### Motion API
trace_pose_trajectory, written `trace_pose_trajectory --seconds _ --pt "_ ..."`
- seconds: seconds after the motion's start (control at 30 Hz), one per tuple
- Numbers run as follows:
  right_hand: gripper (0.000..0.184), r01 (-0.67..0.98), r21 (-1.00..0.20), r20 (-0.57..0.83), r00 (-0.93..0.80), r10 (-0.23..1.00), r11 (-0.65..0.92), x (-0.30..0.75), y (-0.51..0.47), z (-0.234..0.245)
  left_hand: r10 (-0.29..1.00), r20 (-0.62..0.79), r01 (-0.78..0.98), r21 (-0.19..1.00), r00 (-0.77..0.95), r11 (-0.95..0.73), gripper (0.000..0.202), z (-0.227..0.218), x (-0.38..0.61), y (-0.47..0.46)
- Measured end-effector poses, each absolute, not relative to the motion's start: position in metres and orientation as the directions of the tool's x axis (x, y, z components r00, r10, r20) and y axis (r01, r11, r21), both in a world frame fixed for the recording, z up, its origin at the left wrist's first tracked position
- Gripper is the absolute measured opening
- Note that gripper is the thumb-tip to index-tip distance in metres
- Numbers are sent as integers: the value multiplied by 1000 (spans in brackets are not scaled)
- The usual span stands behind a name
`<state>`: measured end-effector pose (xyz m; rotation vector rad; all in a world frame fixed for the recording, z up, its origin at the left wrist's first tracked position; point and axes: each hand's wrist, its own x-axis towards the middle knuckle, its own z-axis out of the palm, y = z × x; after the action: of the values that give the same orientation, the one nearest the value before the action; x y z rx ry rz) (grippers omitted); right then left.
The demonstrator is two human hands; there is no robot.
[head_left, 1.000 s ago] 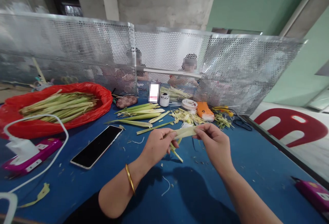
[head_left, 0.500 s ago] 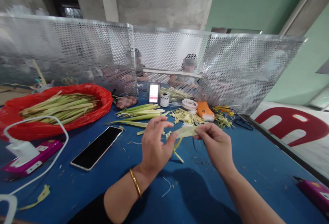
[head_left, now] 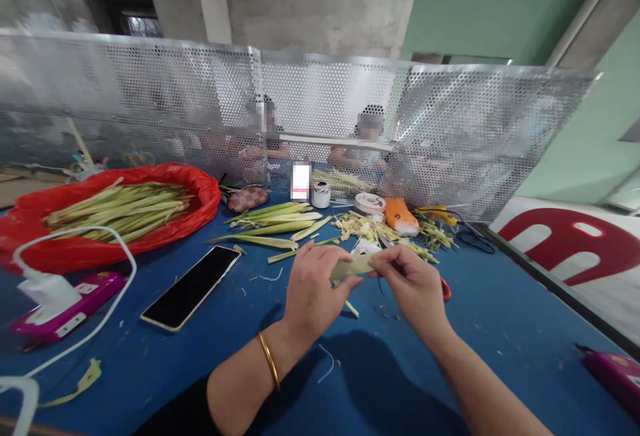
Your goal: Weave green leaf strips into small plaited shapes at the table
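A pale green leaf strip [head_left: 354, 267] stretches between my hands above the blue table. My right hand [head_left: 414, 289] pinches its right end between thumb and forefinger. My left hand [head_left: 313, 296] curls round the left end, thumb below and fingers above; where exactly they press is partly hidden. Past the hands lie several long green leaves [head_left: 275, 225] and a heap of pale leaf scraps [head_left: 367, 226]. A red handle [head_left: 445, 289] shows beside my right hand, the rest of that tool mostly covered.
A red bag [head_left: 200, 213] of cut leaves [head_left: 120, 208] stands at left, near a black phone [head_left: 193, 287] and a purple power strip [head_left: 75, 309] with a white cable. Tape [head_left: 370, 203], an orange packet [head_left: 400, 216] and a perforated metal screen [head_left: 330, 89] are behind. Two people sit beyond it.
My left hand has shifted right and closed its fingers nearer the strip, so less of it shows. The red handle has come into view beside my right hand.
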<state>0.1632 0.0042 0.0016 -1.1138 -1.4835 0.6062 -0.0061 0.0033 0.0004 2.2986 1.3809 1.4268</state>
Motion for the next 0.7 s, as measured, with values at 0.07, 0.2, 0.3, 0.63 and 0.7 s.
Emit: trace_pose_trajectory --seconds 0.07,0.2,0.3,0.63,0.7 --pt "14 296 -858 455 58 889 420 163 5 1 768 624 625 544 146 -561 20 0 -6 3" --pt "14 289 -854 459 27 888 433 164 7 -2 848 510 599 638 143 -484 11 3 -7 5" --pt "16 308 -845 467 24 884 437 166 8 -3 929 350 529 769 124 -360 16 6 -8 5" --pt "29 186 -896 431 145 891 403 163 8 -1 979 200 282 943 -48 -179 17 11 -12 9" --pt "34 197 -887 446 129 886 418 164 8 -1 985 167 226 962 -44 -153 16 14 -13 9"
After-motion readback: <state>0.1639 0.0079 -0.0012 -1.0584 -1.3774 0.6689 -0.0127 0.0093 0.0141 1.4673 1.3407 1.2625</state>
